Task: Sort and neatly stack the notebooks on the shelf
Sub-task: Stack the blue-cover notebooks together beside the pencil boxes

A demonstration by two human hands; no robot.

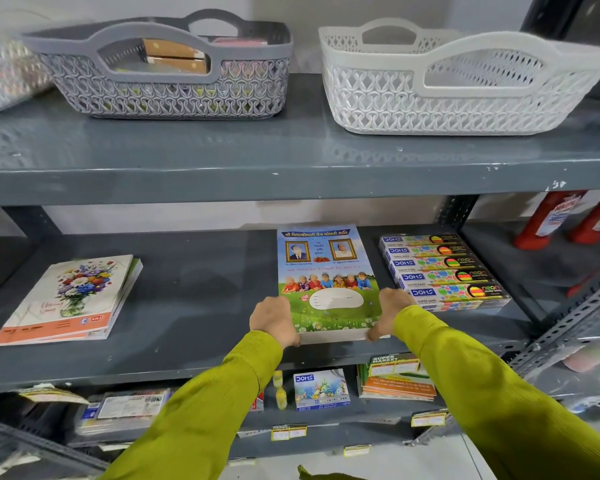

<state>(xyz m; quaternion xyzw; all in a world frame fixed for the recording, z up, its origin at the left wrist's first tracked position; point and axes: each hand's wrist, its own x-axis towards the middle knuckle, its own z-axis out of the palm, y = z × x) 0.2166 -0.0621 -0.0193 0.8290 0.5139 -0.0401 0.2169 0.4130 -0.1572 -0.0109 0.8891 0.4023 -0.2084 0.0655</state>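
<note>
Gripping a stack of notebooks [326, 282] by its near corners, we have our left hand [274, 320] on the left edge and our right hand [390, 311] on the right, fingers curled around the sides. The stack lies flat on the middle shelf [201, 306], its blue-and-green cover up, just beside a row of pencil boxes [444, 268] on the right. Well apart to the left lies a flower-cover notebook pile [70, 299]. Above stand a grey basket [167, 64] and a white basket [458, 81].

Long ribbed lime-green sleeves [471, 382], both arms, bare hands
</note>
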